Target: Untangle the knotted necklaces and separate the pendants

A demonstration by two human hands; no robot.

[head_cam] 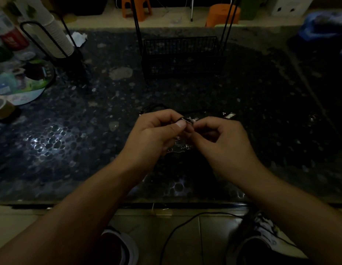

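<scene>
Over the dark speckled countertop, my left hand and my right hand meet fingertip to fingertip. Both pinch a small tangle of thin silver necklaces with a dark cord in it. More of the silver chain hangs loose below, between my palms. A black cord lies on the counter just beyond my left hand. A small silver pendant piece lies on the counter just beyond my right hand. The scene is dim, so fine detail of the knot is hidden.
A black wire basket stands at the back centre. At the left are a stack of paper cups in a black holder, a round printed fan and a tape roll. A blue bag lies far right.
</scene>
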